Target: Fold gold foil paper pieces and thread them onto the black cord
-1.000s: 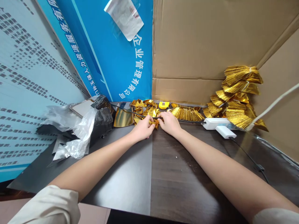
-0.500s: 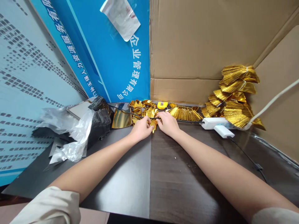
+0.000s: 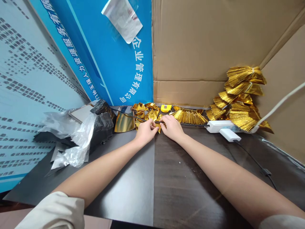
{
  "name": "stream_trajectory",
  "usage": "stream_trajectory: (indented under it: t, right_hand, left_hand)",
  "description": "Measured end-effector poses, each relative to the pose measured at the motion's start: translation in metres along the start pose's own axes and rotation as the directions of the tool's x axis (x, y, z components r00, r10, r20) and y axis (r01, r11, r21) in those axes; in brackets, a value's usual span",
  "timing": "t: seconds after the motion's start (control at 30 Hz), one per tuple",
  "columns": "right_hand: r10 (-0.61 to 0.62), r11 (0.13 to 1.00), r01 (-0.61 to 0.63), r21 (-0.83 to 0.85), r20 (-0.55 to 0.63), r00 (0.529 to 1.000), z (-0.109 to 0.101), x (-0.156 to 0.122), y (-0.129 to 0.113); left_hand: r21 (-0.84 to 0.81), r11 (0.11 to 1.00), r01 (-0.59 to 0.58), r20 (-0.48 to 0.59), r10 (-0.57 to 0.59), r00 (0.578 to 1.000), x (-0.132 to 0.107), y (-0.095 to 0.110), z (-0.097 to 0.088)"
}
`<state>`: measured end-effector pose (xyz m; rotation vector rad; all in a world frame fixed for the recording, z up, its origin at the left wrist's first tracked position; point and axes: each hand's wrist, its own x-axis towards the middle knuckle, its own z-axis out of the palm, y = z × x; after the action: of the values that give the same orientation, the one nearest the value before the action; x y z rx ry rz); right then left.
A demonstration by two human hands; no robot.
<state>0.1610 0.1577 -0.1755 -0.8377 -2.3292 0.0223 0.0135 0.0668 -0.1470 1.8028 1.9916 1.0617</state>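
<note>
A black cable (image 3: 194, 124) runs across the back of the table. My left hand (image 3: 147, 131) is closed in a pinch at this cable, thumb and fingertips close together. Right beside it, my right hand (image 3: 172, 128) also has its fingers closed on the cable, a short gap apart from the left. Behind and between the fingers lies a heap of folded gold foil paper (image 3: 141, 108); one pointed tip shows between my hands. My fingers partly hide the heap and the cable.
A yellow tape measure (image 3: 166, 108) and a pleated gold foil fan (image 3: 189, 116) lie at the back. Stacked gold fans (image 3: 243, 111) stand right, by a white power strip (image 3: 220, 125) with a plugged-in adapter (image 3: 230, 135). Crumpled plastic bags (image 3: 82, 130) and a curved gold sheet (image 3: 124, 122) lie left.
Both hands stay nearly in place at the cable, with only slight finger movement. The gold tip between them has shifted slightly right. The whole view has moved a little.
</note>
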Motion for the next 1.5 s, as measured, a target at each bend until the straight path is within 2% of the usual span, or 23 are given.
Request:
stream_trajectory:
  t: [0.17, 0.3, 0.4, 0.47, 0.57, 0.67, 0.77, 0.9, 1.2, 1.5]
  right_hand:
    - [-0.002, 1.000, 0.002, -0.010, 0.023, 1.000, -0.001, -0.001, 0.000]
    - [-0.018, 0.999, 0.019, -0.031, 0.032, 0.999, -0.008, -0.002, -0.005]
    - [-0.043, 0.997, 0.045, -0.057, 0.048, 0.998, -0.015, -0.004, -0.010]
    - [-0.053, 0.995, 0.058, -0.079, 0.067, 0.996, -0.017, -0.006, -0.013]
    - [-0.042, 0.992, 0.054, -0.117, 0.103, 0.994, -0.015, -0.008, -0.014]
    - [-0.010, 0.989, 0.029, -0.147, 0.130, 0.991, -0.010, -0.009, -0.014]
    - [0.005, 0.988, 0.018, -0.155, 0.145, 0.989, -0.008, -0.008, -0.014]
    - [0.010, 0.988, 0.014, -0.152, 0.156, 0.988, -0.009, -0.006, -0.016]
    - [-0.008, 0.986, 0.033, -0.166, 0.152, 0.988, -0.010, -0.009, -0.020]
    - [0.017, 0.987, -0.002, -0.158, 0.096, 0.995, -0.015, -0.010, -0.019]
  left_hand:
    - [0.082, 0.993, -0.079, -0.033, 0.082, 0.996, -0.003, 0.000, -0.001]
    - [0.210, 0.959, -0.189, -0.039, 0.201, 0.979, 0.003, 0.013, -0.019]
    - [0.325, 0.907, -0.267, -0.004, 0.284, 0.959, 0.031, 0.020, -0.033]
    - [0.384, 0.874, -0.299, 0.049, 0.304, 0.951, 0.058, 0.019, -0.035]
    - [0.440, 0.831, -0.340, 0.152, 0.305, 0.940, 0.090, 0.009, -0.027]
    - [0.467, 0.805, -0.365, 0.204, 0.303, 0.931, 0.102, -0.004, -0.014]
    - [0.478, 0.785, -0.394, 0.254, 0.306, 0.918, 0.100, -0.013, -0.008]
    - [0.480, 0.765, -0.429, 0.308, 0.311, 0.899, 0.094, -0.016, -0.010]
    - [0.475, 0.746, -0.467, 0.319, 0.349, 0.881, 0.085, -0.019, -0.017]
    - [0.559, 0.725, -0.403, 0.257, 0.310, 0.915, 0.074, -0.021, -0.035]
